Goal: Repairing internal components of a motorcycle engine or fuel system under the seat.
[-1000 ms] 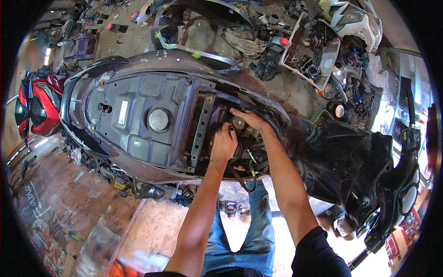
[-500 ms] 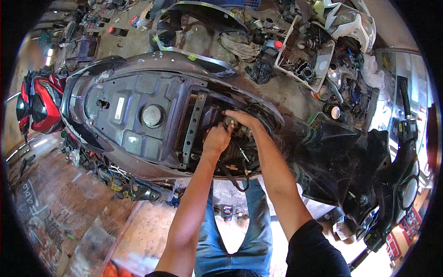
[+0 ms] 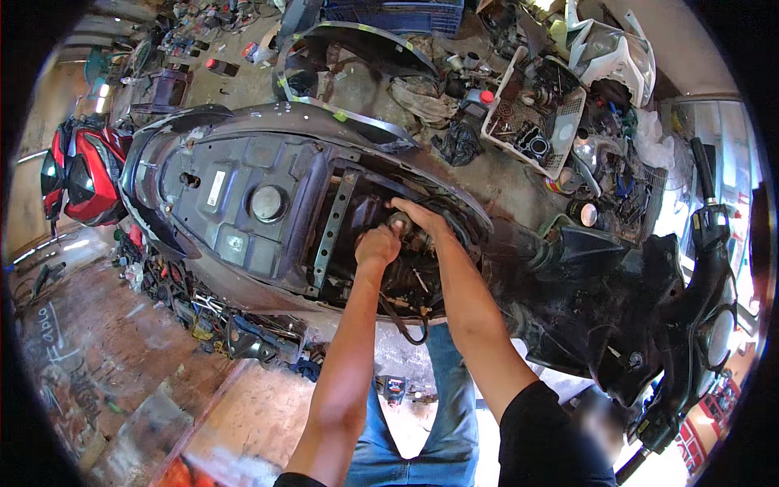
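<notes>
A scooter body (image 3: 195, 280) with its seat off lies across the view, its grey fuel tank (image 3: 243, 170) with a round metal cap (image 3: 268, 204) on the left. Right of a perforated metal crossbar (image 3: 331, 227) is an open engine bay (image 3: 402, 280). Both of my hands reach into it. My left hand (image 3: 379, 246) is closed, its thumb against a small round metal part (image 3: 398, 219). Around the far side of this part curve the fingers of my right hand (image 3: 420, 217); the fingertips are partly hidden. A black hose (image 3: 402, 323) loops out over the near edge.
Black front bodywork (image 3: 592, 284) and a handlebar (image 3: 714, 235) extend right. Beyond the scooter are a curved body panel (image 3: 349, 114), a white crate of metal parts (image 3: 557, 154) and a white fairing (image 3: 613, 49). Tools and parts (image 3: 235, 325) lie near left, by a red tail section (image 3: 91, 178).
The view has shifted slightly. My hands stay at the round metal part in the engine bay, with the left hand's thumb now further over it.
</notes>
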Tool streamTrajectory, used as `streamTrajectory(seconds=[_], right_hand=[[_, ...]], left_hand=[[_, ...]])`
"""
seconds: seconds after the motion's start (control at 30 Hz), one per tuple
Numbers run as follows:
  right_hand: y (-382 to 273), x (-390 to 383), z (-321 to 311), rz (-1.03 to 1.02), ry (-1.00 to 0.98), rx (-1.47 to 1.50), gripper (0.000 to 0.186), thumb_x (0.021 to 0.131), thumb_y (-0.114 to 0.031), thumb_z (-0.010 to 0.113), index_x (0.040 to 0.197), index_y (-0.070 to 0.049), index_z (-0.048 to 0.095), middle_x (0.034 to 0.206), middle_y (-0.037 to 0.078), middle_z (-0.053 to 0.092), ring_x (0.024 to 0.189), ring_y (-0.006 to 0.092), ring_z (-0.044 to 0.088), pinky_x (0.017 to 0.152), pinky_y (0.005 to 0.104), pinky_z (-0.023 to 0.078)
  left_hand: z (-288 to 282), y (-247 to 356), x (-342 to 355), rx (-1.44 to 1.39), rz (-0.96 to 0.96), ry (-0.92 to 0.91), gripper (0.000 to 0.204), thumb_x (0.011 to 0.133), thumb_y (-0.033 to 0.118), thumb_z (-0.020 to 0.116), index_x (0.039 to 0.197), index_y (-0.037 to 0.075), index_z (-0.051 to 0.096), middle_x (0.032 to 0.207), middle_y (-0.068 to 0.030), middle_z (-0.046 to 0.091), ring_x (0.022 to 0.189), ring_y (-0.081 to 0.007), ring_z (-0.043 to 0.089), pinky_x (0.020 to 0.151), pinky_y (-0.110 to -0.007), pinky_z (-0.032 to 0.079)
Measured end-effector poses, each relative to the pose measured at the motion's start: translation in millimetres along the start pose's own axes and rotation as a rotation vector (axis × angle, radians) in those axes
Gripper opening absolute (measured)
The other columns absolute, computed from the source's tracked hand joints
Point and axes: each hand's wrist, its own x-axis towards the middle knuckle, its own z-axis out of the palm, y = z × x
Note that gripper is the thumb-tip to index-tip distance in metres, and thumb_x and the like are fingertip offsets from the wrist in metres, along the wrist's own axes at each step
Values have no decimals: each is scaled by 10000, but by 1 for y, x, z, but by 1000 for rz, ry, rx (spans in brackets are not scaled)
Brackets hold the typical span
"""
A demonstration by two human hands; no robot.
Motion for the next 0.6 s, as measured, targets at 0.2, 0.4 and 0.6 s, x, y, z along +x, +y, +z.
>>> streamTrajectory(seconds=[0.2,0.4,0.6], right_hand=[[-33,-18,47,154,211,-64,627,913,-613,495,1362,-197,634,1503,127,494,1392,296,425,1166,416,265],[-25,-16,26,143,238,-114,591,889,-617,494,1235,-158,637,1146,82,623,1126,236,515,1059,426,317],[-4,-3,23,177,203,-17,582,845,-671,537,857,-106,679,1095,118,675,1104,282,555,1058,427,332]], left_hand=[[0,-16,-8,22,-166,-3,680,1053,524,243,1155,1,666,1123,-254,698,1100,-404,658,976,-492,482],[-1,19,-8,93,-103,118,607,1066,427,245,1126,-17,654,1088,-210,722,1028,-343,703,961,-463,486],[3,21,-7,76,-117,116,585,1071,409,239,1112,-13,641,1069,-212,724,1020,-353,704,996,-469,468]])
